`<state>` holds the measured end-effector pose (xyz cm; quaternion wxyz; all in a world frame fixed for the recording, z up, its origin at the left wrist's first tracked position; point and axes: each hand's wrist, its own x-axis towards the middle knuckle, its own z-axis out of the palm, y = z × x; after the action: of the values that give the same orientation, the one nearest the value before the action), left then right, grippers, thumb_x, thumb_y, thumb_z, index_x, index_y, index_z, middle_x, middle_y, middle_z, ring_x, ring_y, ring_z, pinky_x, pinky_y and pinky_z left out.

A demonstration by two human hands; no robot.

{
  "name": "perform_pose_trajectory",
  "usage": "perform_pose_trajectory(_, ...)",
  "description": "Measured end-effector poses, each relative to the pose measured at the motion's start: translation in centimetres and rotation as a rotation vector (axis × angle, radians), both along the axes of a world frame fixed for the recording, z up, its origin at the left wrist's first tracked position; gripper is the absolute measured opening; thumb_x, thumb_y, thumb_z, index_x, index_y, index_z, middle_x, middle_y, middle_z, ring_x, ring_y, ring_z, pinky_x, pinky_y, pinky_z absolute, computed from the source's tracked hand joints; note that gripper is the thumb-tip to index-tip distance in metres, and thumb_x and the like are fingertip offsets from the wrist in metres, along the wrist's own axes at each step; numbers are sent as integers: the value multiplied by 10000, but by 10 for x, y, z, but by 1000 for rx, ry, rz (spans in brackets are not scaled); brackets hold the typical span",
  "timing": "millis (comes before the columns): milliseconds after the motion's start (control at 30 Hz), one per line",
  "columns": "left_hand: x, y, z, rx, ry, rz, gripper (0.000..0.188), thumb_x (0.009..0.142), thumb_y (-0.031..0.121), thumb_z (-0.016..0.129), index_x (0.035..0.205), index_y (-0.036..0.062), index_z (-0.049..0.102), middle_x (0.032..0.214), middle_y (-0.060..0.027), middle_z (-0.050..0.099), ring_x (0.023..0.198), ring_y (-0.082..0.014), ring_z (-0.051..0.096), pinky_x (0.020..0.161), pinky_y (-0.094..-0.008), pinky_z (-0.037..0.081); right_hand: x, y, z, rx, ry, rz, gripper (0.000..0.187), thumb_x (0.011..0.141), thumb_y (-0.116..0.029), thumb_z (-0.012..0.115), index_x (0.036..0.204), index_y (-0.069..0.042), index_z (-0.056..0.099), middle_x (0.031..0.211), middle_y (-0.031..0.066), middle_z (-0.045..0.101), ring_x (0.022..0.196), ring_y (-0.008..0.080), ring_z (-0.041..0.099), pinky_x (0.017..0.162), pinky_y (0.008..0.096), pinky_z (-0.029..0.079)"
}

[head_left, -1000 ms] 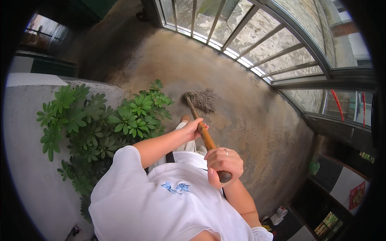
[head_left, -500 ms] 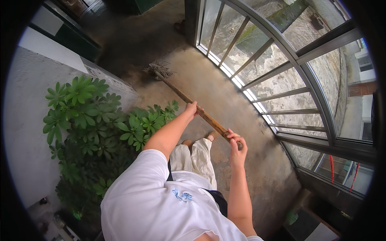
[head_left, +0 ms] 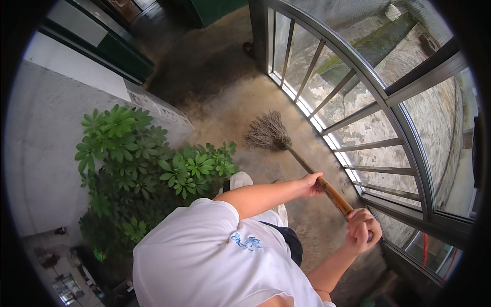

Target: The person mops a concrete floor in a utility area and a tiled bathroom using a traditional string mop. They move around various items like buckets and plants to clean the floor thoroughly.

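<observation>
Currently I see both hands wrapped around the broom (head_left: 307,165) handle: left hand (head_left: 312,184) lower down, right hand (head_left: 362,230) at the top end. Bristles rest on the floor (head_left: 230,110) ahead of my fingers, railing (head_left: 358,112) just right, plant (head_left: 148,163) left.

- The left hand (head_left: 312,184) is curled into a closed grip, knuckles up, with the thumb tucked underneath.
- The left forearm is bare and stretches nearly level from the short white sleeve out to that hand, with the elbow only slightly bent.
- The right hand (head_left: 362,231) sits lower and further right, well apart from the left, and is closed in a fist with its fingers wrapped over the top.
- The right forearm rises steeply from the lower edge of the view to the wrist, which bends inward.
- Both arms reach forward and to the person's right.
</observation>
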<state>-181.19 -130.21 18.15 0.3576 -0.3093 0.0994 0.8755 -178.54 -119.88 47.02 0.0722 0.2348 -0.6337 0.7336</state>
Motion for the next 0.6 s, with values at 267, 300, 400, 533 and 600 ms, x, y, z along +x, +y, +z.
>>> perform_pose_trajectory(267, -20, -23, -5, 91, -196, -239, 138, 804, 143, 581, 727, 34, 547, 664, -60, 571, 650, -137, 575, 620, -229, 498, -36, -116, -26, 423, 35, 366, 196, 576, 0, 630, 515, -95, 471, 484, 22, 469, 411, 184, 453, 400, 278, 328)
perform_pose_trajectory(300, -27, -35, -4, 93, -78, -269, 134, 793, 130, 578, 710, 28, 551, 671, -66, 571, 635, -128, 557, 588, -218, 466, -44, -133, -26, 443, 35, 359, 199, 578, -2, 635, 515, -95, 471, 483, 21, 469, 414, 183, 455, 400, 278, 327)
perform_pose_trajectory(400, -52, -81, 9, 97, 195, -337, 119, 779, 119, 585, 709, 30, 548, 671, -67, 565, 603, -134, 532, 573, -239, 449, -73, -181, -22, 470, 50, 335, 206, 579, -4, 640, 513, -94, 468, 484, 23, 471, 418, 182, 461, 406, 276, 336)
perform_pose_trajectory(533, -93, -156, 3, 68, -55, -229, 110, 765, 104, 597, 705, 28, 543, 681, -66, 556, 599, -139, 522, 572, -250, 449, -115, -266, -20, 458, 54, 380, 198, 579, -2, 641, 518, -90, 474, 489, 28, 471, 430, 185, 475, 420, 271, 362)
perform_pose_trajectory(600, -113, -207, -23, 57, -73, -155, 105, 752, 83, 618, 707, 25, 543, 690, -64, 554, 632, -139, 537, 578, -237, 462, -132, -318, -25, 432, 64, 473, 180, 570, 12, 615, 526, -81, 467, 499, 33, 471, 449, 197, 502, 438, 273, 387)
